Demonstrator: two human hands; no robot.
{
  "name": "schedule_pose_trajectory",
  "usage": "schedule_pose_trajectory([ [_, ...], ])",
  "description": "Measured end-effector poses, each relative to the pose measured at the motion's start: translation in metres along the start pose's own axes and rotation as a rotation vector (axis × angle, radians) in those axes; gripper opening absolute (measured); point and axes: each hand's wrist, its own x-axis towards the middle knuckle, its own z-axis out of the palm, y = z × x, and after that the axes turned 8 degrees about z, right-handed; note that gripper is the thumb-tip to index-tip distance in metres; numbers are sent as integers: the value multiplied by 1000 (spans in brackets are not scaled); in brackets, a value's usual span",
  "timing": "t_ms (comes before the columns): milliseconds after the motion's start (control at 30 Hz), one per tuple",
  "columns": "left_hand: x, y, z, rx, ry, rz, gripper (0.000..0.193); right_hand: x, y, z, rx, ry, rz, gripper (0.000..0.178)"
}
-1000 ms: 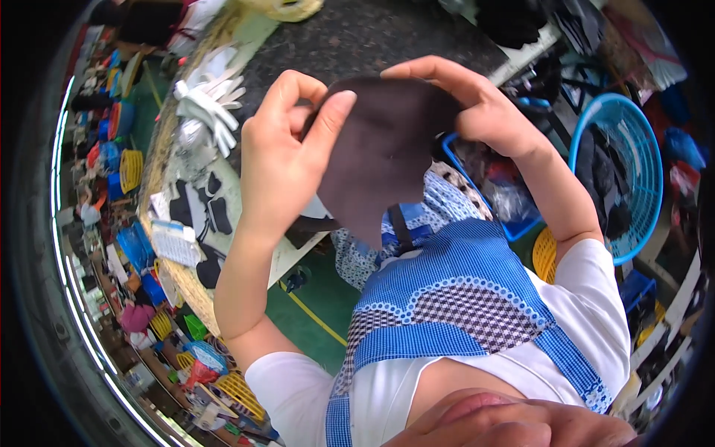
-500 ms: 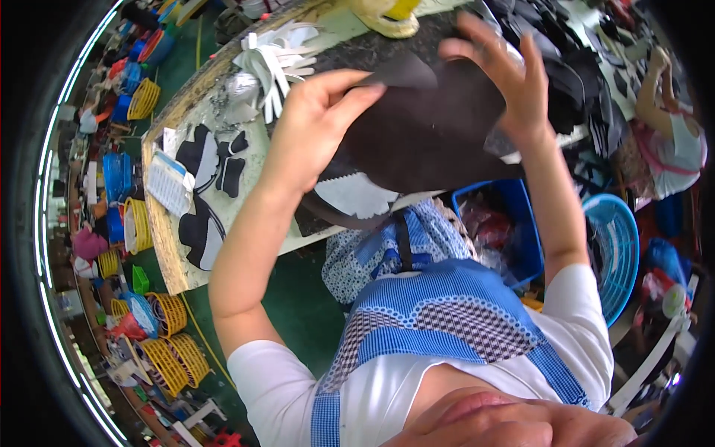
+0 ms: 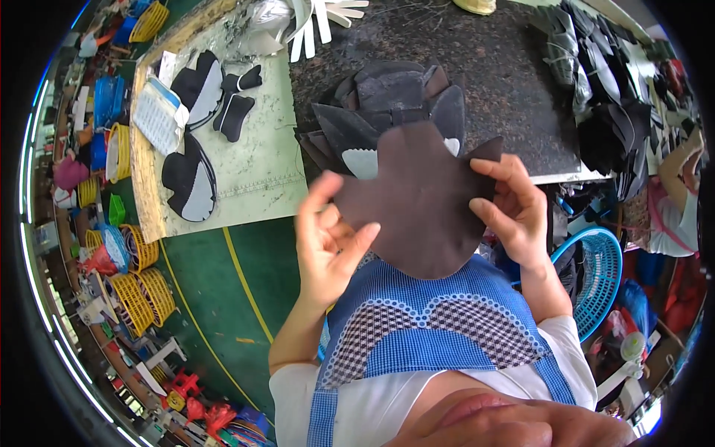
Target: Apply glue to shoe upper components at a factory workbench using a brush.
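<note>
Head view: a lobed brown piece (image 3: 428, 201) is held up before the apron (image 3: 417, 324), partly hiding a pile of dark cut pieces (image 3: 391, 86) on the speckled surface (image 3: 514, 89). The right hand (image 3: 521, 208) pinches its right edge between thumb and fingers. The left hand (image 3: 322, 257) curves around the left lobe; it is blurred, so I cannot tell whether its fingers grip. The piece looks thin, light and pliable, unlikely to tear; opposite edges seem the best hold, lest it sag.

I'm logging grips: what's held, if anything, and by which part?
A dark brown lobed cutout: the right hand pinches its right side. The left hand is at its left edge; whether it grips cannot be told.
</note>
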Motion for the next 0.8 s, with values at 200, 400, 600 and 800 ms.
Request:
schedule_pose_trajectory([
  [200,39,8,-15,385,-19,175,25,47,-18,5,-15,-8,-80,49],
  [400,73,-19,-24,350,-38,107,30,59,13,16,14,108,11,47],
  [600,66,-40,-26,410,-12,116,33,57,30,18,-205,210,-27,49],
  [800,71,-32,-25,759,-44,149,36,60,32,27,-244,261,54,53],
])
